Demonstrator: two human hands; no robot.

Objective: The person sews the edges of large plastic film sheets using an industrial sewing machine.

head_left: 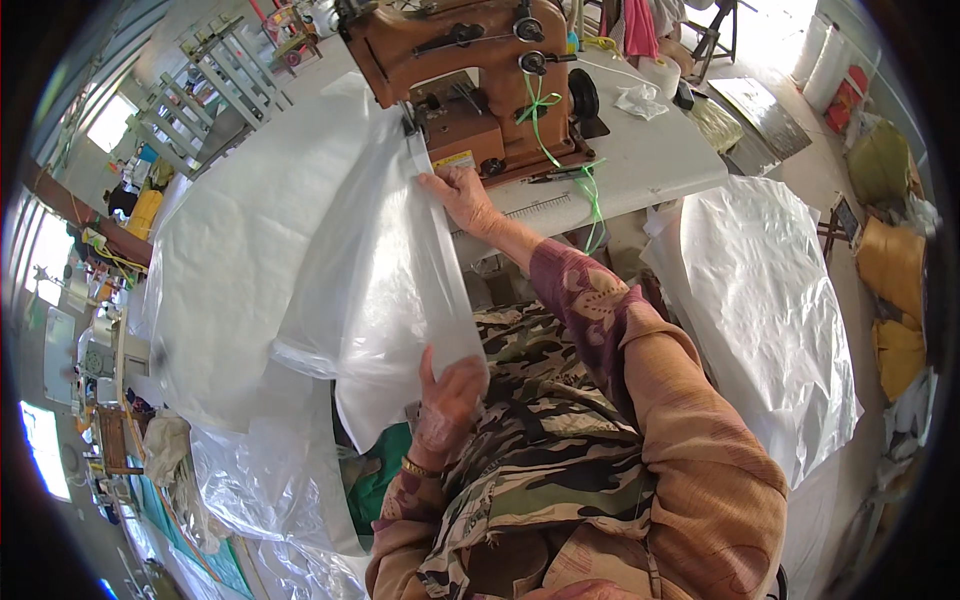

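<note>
While the brown sewing machine [502,112] stands on the table [670,160] at twelve o'clock, the translucent plastic sheet [385,265] hangs from its needle end toward eight. The right hand [465,200] pinches the sheet's edge just below the machine; the left hand [445,400], blurred near seven, looks loosely open, though I can't tell whether it grips. I'd judge the edge begun, with the lower stretch left; no finished seam shows. What looks like an ochre sack [893,268] sits at three, contents hidden.
</note>
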